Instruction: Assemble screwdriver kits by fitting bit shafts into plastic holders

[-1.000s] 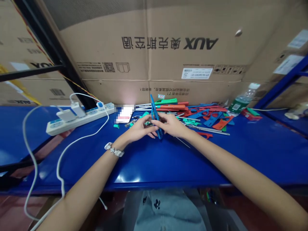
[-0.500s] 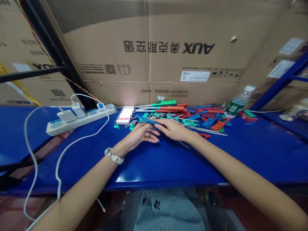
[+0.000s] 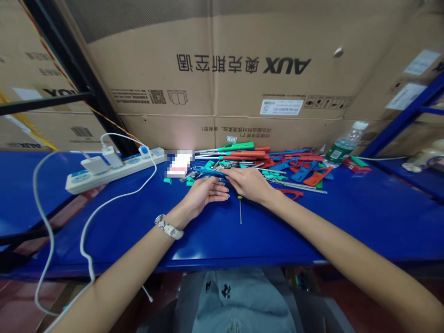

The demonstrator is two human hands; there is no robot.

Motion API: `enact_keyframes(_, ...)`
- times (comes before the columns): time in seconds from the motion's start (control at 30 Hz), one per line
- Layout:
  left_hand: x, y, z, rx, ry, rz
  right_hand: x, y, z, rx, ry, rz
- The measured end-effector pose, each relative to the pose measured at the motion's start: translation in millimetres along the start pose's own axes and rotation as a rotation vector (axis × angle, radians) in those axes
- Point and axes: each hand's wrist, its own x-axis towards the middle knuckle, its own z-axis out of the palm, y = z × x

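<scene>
My left hand (image 3: 204, 194) is at the front of a heap of parts, its fingers curled around a blue plastic piece (image 3: 210, 172). The fingers of my right hand (image 3: 247, 182) pinch the same piece at its right end. Just below my right hand lies a small screwdriver with a yellow handle (image 3: 240, 198) and a thin shaft. Behind both hands are green-handled (image 3: 239, 145) and orange-handled (image 3: 243, 155) long lighters, small teal caps, metal tubes, and red and blue plastic pieces (image 3: 301, 172).
A white power strip (image 3: 114, 171) with plugs and cables lies at the left of the blue table (image 3: 222, 240). A water bottle (image 3: 343, 145) stands at the right beside a red box (image 3: 357, 165). Large cardboard boxes (image 3: 138, 60) rise behind.
The thin shaft near my right hand has swung to point toward me, and its yellow handle now shows. My right hand has shifted slightly; the camera view has moved a little.
</scene>
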Motion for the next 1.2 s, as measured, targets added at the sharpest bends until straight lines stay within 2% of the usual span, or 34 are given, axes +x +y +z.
enact_keyframes(0.27,1,-9,3.1,-0.02,-0.016,0.164,-7,-3,6,0.176,0.131,0.097)
enact_keyframes(0.37,-1,-9,7.7,-0.018,0.03,0.162,-9,-1,7,0.22,0.187,0.063)
enact_keyframes(0.5,-1,-10,8.7,0.0,0.027,0.174,-9,0,6,0.265,0.241,0.007)
enact_keyframes(0.7,3,-16,1.3,0.226,-0.036,0.504,-2,0,-2,0.407,0.147,0.123)
enact_keyframes(0.8,5,-18,0.2,0.215,0.049,0.614,-2,-3,-5,0.508,0.167,0.209)
enact_keyframes(0.87,7,-18,0.1,0.165,0.106,0.587,-2,-6,-5,0.547,0.172,0.235)
enact_keyframes(1.03,17,-20,-3.1,0.246,0.023,0.487,-1,-14,4,0.523,0.14,0.289)
enact_keyframes(1.1,23,-22,-5.7,0.278,0.035,0.47,0,-13,8,0.485,0.139,0.334)
enact_keyframes(1.2,26,-23,-10.0,0.443,0.106,0.532,1,-10,12,0.404,0.162,0.382)
